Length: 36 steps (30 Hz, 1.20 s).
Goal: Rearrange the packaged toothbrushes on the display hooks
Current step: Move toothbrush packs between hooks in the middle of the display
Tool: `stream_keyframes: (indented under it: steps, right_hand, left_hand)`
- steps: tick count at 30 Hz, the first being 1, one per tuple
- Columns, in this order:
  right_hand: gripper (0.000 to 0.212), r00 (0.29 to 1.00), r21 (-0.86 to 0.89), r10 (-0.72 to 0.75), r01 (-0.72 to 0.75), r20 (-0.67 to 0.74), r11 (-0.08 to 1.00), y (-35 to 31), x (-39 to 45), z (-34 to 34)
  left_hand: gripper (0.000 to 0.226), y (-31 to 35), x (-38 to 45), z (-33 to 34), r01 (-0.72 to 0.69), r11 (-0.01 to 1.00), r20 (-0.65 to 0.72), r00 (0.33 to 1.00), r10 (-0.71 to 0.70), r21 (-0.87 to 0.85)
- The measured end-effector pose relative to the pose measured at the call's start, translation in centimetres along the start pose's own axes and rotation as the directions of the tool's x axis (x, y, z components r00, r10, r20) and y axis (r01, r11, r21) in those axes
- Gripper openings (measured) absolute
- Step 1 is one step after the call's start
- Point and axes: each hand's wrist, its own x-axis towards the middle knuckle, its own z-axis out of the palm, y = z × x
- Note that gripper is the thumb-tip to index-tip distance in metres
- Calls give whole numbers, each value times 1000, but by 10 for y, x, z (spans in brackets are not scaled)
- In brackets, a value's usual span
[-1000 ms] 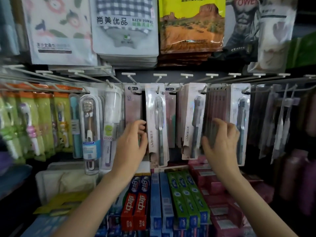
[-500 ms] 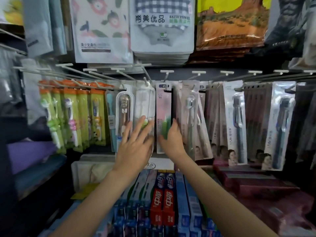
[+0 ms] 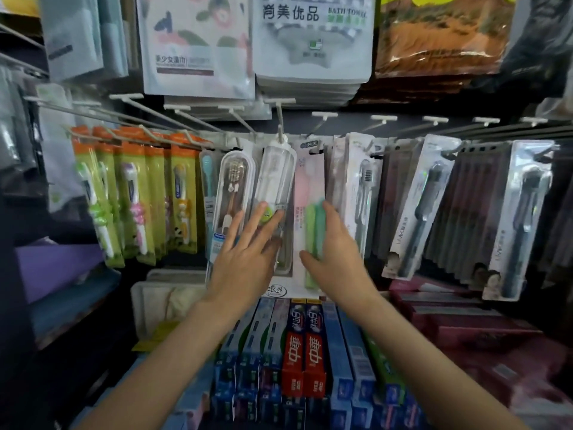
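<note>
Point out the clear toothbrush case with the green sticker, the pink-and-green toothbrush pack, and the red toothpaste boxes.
clear toothbrush case (image 3: 276, 172): head view, upper part of its transparent shell.
pink-and-green toothbrush pack (image 3: 308, 181): head view, pink upper card.
red toothpaste boxes (image 3: 305, 352): head view, seam between their red faces.

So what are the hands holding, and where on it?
The right hand grips the pink-and-green toothbrush pack by its lower half, thumb in front. The left hand holds nothing; its straight fingers rest on the clear toothbrush case.

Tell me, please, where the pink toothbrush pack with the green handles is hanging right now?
In the head view, the pink pack hangs centre, between the clear case at its left and grey-brush packs at its right, the right hand on it.
</note>
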Motion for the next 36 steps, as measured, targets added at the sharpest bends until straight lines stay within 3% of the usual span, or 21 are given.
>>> stream_keyframes:
  steps: [6,12,24,31,36]
  right_hand:
    - [59,993,-179,-1,-20,-120,984,14,-8,-50]
    - [54,976,-312,-88,22,-200,950,34,-5,-65]
    - [54,982,-184,-90,59,-163,981,52,-2,-60]
    - [54,959,-521,-271,191,-80,832,36,7,-86]
    - [32,936,-485,-203,40,-288,874,49,-9,-94]
  left_hand:
    - [30,4,2,2,22,1000,-20,1000,-22,1]
    - [26,6,1,-1,17,1000,-16,1000,-18,-6]
    - [30,2,-2,-6,12,1000,17,1000,-12,-2]
    - [32,3,-2,-7,14,1000,29,999,-14,16]
    - [28,6,-1,-4,35,999,25,999,-36,29]
